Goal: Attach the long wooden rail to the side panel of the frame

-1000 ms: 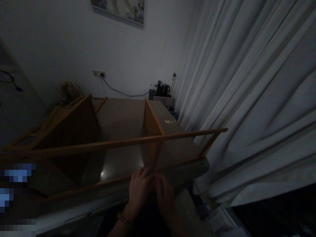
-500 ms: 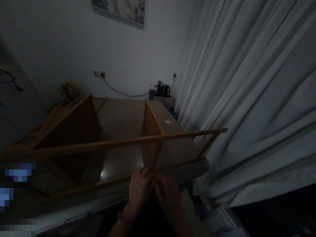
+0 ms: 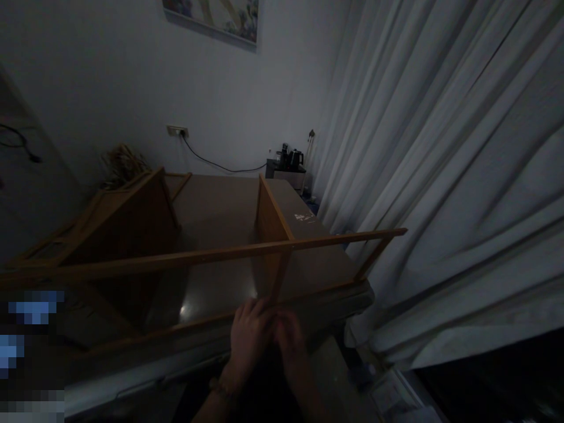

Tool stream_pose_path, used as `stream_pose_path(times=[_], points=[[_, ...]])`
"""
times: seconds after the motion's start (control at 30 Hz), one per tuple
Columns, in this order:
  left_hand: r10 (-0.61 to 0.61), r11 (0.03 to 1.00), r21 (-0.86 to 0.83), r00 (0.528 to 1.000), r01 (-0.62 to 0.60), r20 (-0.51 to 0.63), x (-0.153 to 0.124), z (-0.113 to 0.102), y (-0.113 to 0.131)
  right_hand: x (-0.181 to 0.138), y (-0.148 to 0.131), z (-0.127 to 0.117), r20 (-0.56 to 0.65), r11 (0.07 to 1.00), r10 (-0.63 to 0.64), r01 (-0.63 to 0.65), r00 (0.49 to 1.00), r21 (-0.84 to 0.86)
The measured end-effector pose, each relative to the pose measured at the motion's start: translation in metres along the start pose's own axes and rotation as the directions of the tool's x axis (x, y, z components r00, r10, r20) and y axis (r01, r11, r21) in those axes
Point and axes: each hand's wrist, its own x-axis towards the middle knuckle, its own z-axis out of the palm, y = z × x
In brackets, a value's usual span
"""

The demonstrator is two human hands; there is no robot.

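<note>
A wooden cabinet frame [image 3: 220, 256] lies on its back in a dim room, its open front facing up. An upright divider panel [image 3: 269, 220] splits it. Both hands press together at the near edge, at the foot of the divider. My left hand [image 3: 249, 335] has its fingers curled against the bottom rail there. My right hand [image 3: 288, 342] sits right beside it, fingers closed at the same spot. Whatever the fingers pinch is hidden in the dark.
White curtains [image 3: 440, 176] hang close on the right. A black kettle [image 3: 296, 157] stands on a small stand by the far wall, with a cable running to a wall socket [image 3: 177, 131]. A picture [image 3: 211, 17] hangs above. Papers lie on the floor at bottom right.
My right hand drew slightly away to the right half a second ago and is now back against my left hand. The cabinet has not moved.
</note>
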Motion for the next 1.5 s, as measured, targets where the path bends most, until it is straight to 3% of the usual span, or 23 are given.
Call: stream_pose_path(times=[0.3,0.47,0.6,0.77,1.0,1.17,1.4,1.5], points=[[0.013,1.000,0.017,0.999,-0.013,-0.041,0.000,0.004,-0.001,0.005,0.018,-0.019,0.082,0.966,-0.202,0.212,0.976,-0.144],[0.017,1.000,0.027,0.999,-0.016,-0.043,0.000,0.003,-0.001,0.012,0.016,-0.017,0.130,0.952,-0.246,0.265,0.960,-0.153],[0.015,1.000,0.026,0.999,-0.014,-0.044,0.000,0.003,-0.002,0.012,0.013,-0.012,0.099,0.972,-0.191,0.202,0.977,-0.123],[0.015,0.999,0.030,0.999,-0.014,-0.038,0.001,0.002,0.000,0.005,0.003,-0.008,0.013,1.000,-0.016,0.016,1.000,-0.005],[-0.017,1.000,0.020,0.994,0.020,-0.112,0.000,0.008,-0.002,0.002,-0.006,-0.008,-0.025,0.973,0.164,-0.158,0.986,0.166],[-0.035,0.999,-0.001,0.982,0.036,-0.188,-0.003,0.020,-0.009,0.001,-0.001,-0.004,-0.036,0.956,0.215,-0.203,0.976,0.211],[-0.095,0.995,-0.018,0.989,0.094,-0.111,-0.001,0.015,-0.005,0.002,0.004,-0.003,-0.044,0.940,0.247,-0.229,0.968,0.252],[-0.063,0.998,-0.002,0.994,0.063,-0.091,-0.001,0.010,-0.004,0.000,0.004,0.000,-0.047,0.938,0.250,-0.230,0.967,0.261]])
